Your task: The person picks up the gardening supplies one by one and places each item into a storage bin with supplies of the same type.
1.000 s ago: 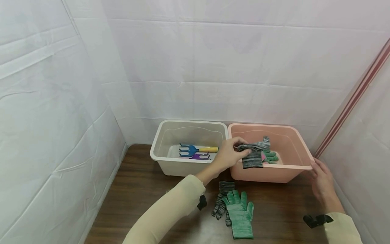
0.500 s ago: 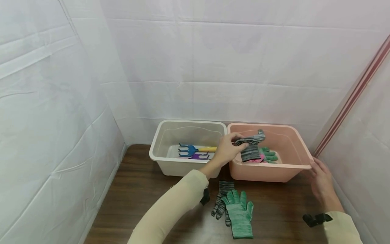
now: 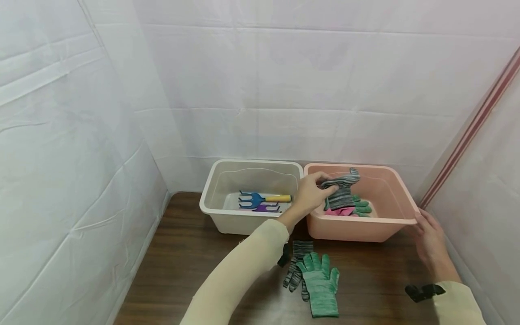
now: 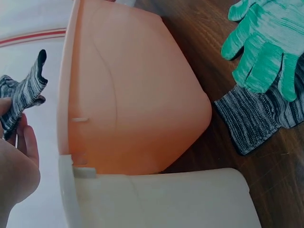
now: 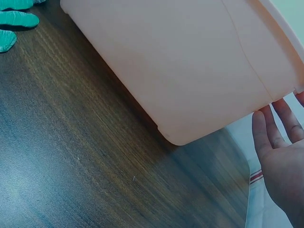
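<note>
My left hand (image 3: 310,194) pinches a grey-and-black striped knit glove (image 3: 343,196) above the pink bin (image 3: 345,231). One end of this glove sticks up past the fingers; the rest hangs down into the bin. Under it in the bin lie a green glove (image 3: 363,207) and something pink (image 3: 341,211), partly covered. My right hand (image 3: 430,241) holds the bin's right end at the rim, its fingers (image 5: 280,121) against the end wall in the right wrist view. On the table in front, a green glove (image 3: 321,284) overlaps another grey striped glove (image 3: 301,250).
Left of the pink bin stands a white bin (image 3: 233,221), rim to rim with it. Inside lie a blue hand cultivator (image 3: 253,200) with a yellow handle and a purple pronged tool (image 3: 266,208). White sheeting (image 3: 256,90) hangs behind and along both sides of the wooden table (image 3: 178,262).
With the striped glove in its grip, my left hand has risen slightly, and the glove's lower end has come inside the rim. More of the pink thing shows. My right hand stays put.
</note>
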Motion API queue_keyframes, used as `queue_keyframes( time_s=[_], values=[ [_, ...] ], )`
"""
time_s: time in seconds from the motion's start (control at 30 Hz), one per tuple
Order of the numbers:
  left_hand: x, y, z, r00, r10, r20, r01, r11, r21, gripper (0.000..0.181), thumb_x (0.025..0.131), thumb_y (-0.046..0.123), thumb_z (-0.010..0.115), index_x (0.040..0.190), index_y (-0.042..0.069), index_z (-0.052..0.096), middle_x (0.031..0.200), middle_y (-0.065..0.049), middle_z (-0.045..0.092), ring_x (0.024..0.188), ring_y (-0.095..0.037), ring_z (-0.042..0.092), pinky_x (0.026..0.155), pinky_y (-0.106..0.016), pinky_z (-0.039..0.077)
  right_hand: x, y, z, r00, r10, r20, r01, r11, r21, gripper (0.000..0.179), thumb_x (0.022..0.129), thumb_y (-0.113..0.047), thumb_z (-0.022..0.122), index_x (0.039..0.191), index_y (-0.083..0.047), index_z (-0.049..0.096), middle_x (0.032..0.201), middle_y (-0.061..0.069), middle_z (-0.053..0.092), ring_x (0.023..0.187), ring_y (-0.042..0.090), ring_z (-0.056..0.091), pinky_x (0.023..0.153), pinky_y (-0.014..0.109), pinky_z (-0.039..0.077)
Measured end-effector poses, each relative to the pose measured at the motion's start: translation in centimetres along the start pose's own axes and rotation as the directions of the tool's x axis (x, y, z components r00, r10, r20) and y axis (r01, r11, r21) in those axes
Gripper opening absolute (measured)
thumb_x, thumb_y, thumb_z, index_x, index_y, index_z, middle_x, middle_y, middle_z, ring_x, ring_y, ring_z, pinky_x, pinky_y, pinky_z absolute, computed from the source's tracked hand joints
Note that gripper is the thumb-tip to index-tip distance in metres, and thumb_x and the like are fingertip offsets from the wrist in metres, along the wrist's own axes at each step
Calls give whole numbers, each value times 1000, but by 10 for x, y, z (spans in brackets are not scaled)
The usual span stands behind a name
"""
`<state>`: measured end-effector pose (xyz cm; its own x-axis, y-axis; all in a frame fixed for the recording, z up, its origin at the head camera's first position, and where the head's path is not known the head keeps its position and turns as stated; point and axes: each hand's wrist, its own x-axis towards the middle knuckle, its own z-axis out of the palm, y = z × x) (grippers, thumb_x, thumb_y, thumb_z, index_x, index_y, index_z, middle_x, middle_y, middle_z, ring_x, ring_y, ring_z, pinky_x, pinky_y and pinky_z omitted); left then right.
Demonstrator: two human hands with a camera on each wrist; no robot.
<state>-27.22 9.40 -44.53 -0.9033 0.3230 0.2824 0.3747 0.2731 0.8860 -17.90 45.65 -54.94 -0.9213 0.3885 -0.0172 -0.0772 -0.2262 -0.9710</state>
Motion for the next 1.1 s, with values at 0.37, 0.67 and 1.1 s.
queue_keyframes(
  time_s=[0.37, 0.67, 1.1],
  values=[
    [-1, -10, 10, 1000, -25, 1, 25, 999, 23, 20, 96, 23, 83, 113, 15, 76, 106, 5, 76, 86, -2, 64, 74, -19, 53, 0, -1, 2, 1000, 8, -20, -9, 999, -34, 56, 109, -29, 64, 158, -10, 47, 129, -9, 64, 113, 6, 65, 86, 18, 56],
    [-2, -15, 12, 999, -40, 15, 39, 998, 42, 20, 96, 24, 83, 113, 15, 77, 105, 7, 75, 84, -1, 64, 73, -19, 53, -3, 0, 1, 1000, 5, -9, -5, 999, -48, 58, 109, -31, 63, 160, -10, 45, 139, -3, 60, 119, 8, 62, 89, 17, 54],
    [-3, -20, 12, 998, -32, 49, 29, 998, 61, 19, 96, 28, 82, 112, 20, 76, 101, 13, 72, 83, -2, 63, 70, -21, 53, -2, 0, 1, 1000, 10, 0, -10, 999, -30, 57, 110, -30, 62, 161, -11, 44, 141, -3, 59, 122, 7, 60, 89, 16, 54]
  ],
)
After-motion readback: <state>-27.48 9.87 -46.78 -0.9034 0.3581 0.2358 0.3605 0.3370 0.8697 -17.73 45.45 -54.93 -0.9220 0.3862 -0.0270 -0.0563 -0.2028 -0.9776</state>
